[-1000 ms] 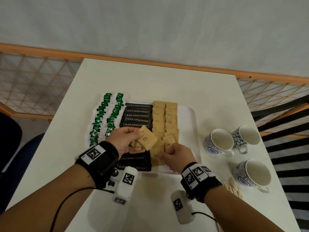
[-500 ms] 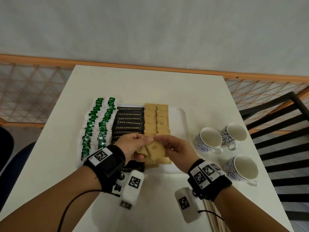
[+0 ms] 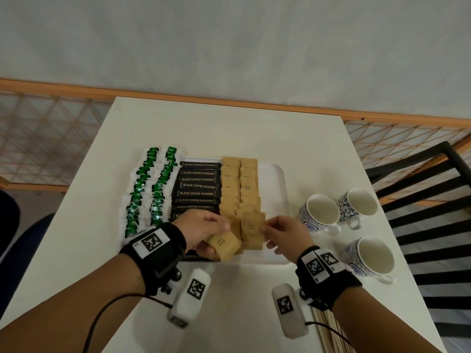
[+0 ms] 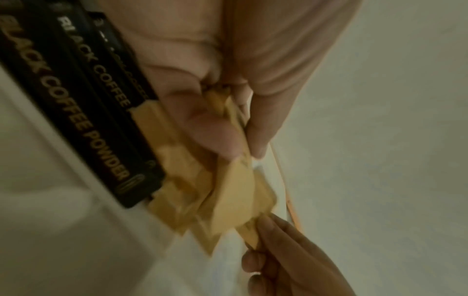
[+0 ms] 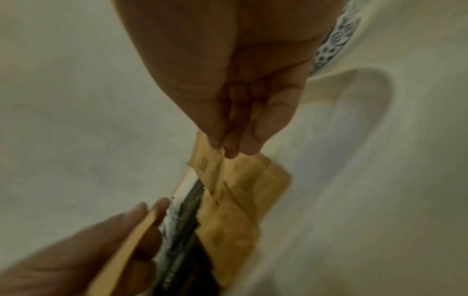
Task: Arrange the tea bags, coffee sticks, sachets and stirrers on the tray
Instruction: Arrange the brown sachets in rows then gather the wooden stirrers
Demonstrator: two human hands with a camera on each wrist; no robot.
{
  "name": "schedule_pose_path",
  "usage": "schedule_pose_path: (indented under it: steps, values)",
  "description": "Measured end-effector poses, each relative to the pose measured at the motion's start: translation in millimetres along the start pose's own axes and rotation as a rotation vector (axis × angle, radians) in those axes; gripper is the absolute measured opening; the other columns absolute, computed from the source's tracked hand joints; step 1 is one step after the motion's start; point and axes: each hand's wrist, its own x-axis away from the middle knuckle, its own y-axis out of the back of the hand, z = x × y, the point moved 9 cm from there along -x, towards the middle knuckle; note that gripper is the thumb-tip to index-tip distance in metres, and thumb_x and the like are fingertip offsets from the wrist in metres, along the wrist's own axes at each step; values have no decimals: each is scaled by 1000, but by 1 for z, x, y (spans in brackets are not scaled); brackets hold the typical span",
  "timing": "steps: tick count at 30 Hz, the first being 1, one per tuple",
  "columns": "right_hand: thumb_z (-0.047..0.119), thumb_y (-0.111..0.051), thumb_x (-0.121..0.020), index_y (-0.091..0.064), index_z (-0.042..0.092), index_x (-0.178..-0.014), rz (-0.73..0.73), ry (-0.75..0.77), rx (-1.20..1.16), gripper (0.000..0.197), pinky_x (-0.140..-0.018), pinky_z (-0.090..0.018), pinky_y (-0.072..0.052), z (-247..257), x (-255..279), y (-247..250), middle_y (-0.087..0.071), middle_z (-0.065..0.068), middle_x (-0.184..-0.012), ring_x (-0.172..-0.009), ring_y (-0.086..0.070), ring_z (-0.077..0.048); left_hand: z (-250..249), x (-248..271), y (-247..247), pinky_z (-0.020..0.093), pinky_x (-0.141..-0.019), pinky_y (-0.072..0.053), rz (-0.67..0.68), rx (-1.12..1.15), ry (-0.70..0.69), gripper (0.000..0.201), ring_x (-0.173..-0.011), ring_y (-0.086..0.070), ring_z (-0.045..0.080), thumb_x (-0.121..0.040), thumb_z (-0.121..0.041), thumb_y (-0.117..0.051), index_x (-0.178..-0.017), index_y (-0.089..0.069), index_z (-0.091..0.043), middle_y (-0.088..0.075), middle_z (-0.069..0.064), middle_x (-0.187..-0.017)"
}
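Note:
A white tray (image 3: 276, 174) holds green tea bags (image 3: 142, 189) at its left, black coffee sticks (image 3: 198, 186) in the middle and two columns of brown sugar sachets (image 3: 239, 179). My left hand (image 3: 204, 229) grips a small stack of brown sachets (image 3: 224, 244) above the tray's near edge; the same stack (image 4: 228, 192) shows in the left wrist view. My right hand (image 3: 283, 234) pinches one brown sachet (image 3: 252, 224) by its right edge, over the near end of the right column. That pinched sachet (image 5: 206, 164) hangs from the fingertips in the right wrist view.
Three blue-and-white cups (image 3: 322, 211) stand on the white table (image 3: 229, 128) right of the tray. Wooden stirrers (image 3: 328, 332) lie near the table's front right edge. A black chair frame (image 3: 428, 194) is at the right, a railing behind.
My right hand has drawn one sachet off the left hand's stack and carried it right, over the right column. The left hand has stayed above the tray's near edge.

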Motion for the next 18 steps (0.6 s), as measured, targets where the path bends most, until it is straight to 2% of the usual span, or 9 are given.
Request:
schedule_pose_path:
  steps: [2, 4, 7, 9, 11, 13, 15, 18]
  values:
    - [17, -62, -88, -65, 14, -87, 52, -72, 96, 4, -51, -21, -48, -15, -1, -4, -66, 1, -67, -55, -57, -10, 8, 1, -8, 27, -44, -53, 50, -112, 32, 14, -63, -64, 24, -82, -17, -73, -95, -70, -13, -66, 12, -92]
    - [16, -63, -86, -66, 12, -91, 70, -126, 130, 7, -55, -25, -52, -25, -2, -8, -65, 0, -66, -54, -57, -11, 16, -1, -13, 29, -47, -55, 59, -152, 57, 16, -64, -66, 24, -82, -17, -73, -97, -69, -12, -66, 12, -94]
    - [19, -65, -84, -62, 14, -95, 5, -150, 141, 12, -58, -30, -54, -30, -5, -5, -66, -2, -69, -55, -58, -14, 23, -5, -20, 29, -46, -55, 54, -153, 76, 17, -60, -65, 24, -81, -17, -74, -97, -68, -12, -66, 14, -96]
    - [30, -67, -81, -56, 20, -99, -34, -111, 202, 24, -59, -32, -55, -27, -5, -3, -68, -1, -76, -61, -62, -14, 23, -7, -21, 28, -44, -54, 45, -119, 68, 15, -62, -65, 27, -82, -19, -74, -93, -68, -12, -68, 15, -93]
    - [45, -72, -73, -48, 26, -104, -40, -43, 363, 44, -59, -29, -49, -22, -4, -4, -65, 2, -80, -70, -62, -14, 21, -8, -18, 28, -43, -54, 35, -84, 62, 19, -63, -65, 31, -81, -22, -74, -94, -67, -10, -70, 15, -89]
    - [50, -77, -64, -42, 27, -103, -27, 3, 439, 58, -57, -25, -43, -17, -2, -8, -62, 3, -77, -68, -59, -12, 19, -9, -13, 28, -42, -53, 21, -67, 60, 22, -61, -66, 32, -81, -24, -74, -96, -66, -10, -70, 15, -88]
    - [49, -79, -61, -42, 26, -99, 9, 38, 480, 58, -59, -27, -46, -14, -3, -15, -60, 4, -77, -67, -57, -12, 16, -9, -6, 27, -41, -52, 6, -61, 59, 25, -58, -66, 31, -81, -25, -74, -98, -65, -9, -69, 18, -93]
    - [42, -79, -64, -47, 25, -93, 51, 65, 557, 47, -69, -30, -51, -14, -7, -22, -59, 4, -87, -75, -56, -14, 11, -9, 4, 28, -41, -53, -20, -21, 52, 24, -55, -65, 31, -82, -23, -73, -97, -64, -8, -67, 19, -95]
